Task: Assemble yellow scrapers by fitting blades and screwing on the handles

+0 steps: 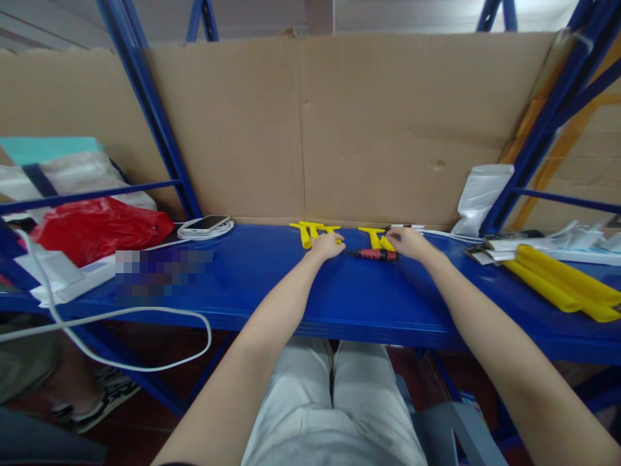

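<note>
Pinching yellow piece (387, 243); open shelf (369, 298) toward front edge (363, 331).

Yellow T-pieces (375, 239) near red screwdriver (377, 254)

blue metal bench top (272, 278) beneath left hand (328, 246) and right hand (406, 243), glossy in patches. straight beyond both: tall brown cardboard panel (378, 129), a vertical crease (302, 129) down it. blue rack post (152, 116) slanting in view, well left of the left hand; second blue post (541, 133) right of the right hand. pale wall or ceiling (272, 16) above the panel, too soft to say which; brightest up past the right hand. lower than the hands, dark red floor (145, 433); grey chair (436, 424), below the right hand.
</note>
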{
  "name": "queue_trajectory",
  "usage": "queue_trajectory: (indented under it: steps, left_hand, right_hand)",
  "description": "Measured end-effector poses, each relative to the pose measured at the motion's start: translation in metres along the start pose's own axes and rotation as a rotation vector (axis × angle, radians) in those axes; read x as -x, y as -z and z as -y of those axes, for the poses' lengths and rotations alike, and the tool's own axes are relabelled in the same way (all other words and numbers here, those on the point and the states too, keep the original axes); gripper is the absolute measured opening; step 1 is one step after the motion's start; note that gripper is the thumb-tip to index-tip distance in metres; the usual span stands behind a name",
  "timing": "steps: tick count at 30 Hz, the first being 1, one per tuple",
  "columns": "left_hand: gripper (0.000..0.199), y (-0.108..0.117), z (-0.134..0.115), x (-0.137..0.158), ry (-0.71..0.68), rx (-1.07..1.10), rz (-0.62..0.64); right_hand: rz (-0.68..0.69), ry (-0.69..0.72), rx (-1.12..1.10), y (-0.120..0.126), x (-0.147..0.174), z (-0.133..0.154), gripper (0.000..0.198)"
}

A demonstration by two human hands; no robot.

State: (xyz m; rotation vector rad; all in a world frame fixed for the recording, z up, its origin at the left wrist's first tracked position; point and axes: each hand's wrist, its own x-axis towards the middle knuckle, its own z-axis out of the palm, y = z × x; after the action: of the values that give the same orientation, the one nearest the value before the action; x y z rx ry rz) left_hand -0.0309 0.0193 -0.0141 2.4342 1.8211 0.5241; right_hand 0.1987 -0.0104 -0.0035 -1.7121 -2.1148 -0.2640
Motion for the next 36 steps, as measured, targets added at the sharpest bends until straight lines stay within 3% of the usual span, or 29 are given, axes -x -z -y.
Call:
queue_trajectory:
  steps: [8,15,19,25,30,36]
  left_hand:
    - [0.027,-0.003,0.002,0.000,-0.058,0.037,-0.047]
    - [0.018,-0.010,0.001,-0.006,-0.187,0.205,-0.268]
    - [0.017,-0.006,-0.004,-0.004,-0.331,0.237,-0.366]
    - [0.014,-0.002,-0.010,-0.002,-0.435,0.372,-0.491]
    - [0.012,-0.003,-0.014,0.000,-0.547,0.409,-0.485]
    - [0.012,0.001,-0.023,0.008,-0.512,0.332,-0.409]
  right_hand:
    - [-0.024,0.042,-0.071,-0.005,0.000,0.005,0.021]
    - [-0.046,0.026,-0.109,-0.006,-0.002,0.005,0.021]
    - [-0.103,-0.027,-0.155,-0.009,-0.004,0.002,0.033]
    - [-0.142,-0.064,-0.203,-0.013,-0.005,-0.002,0.041]
    - [-0.130,-0.163,-0.252,-0.012,-0.004,-0.002,0.043]
    - [-0.140,-0.292,-0.276,-0.010,-0.005,-0.002,0.045]
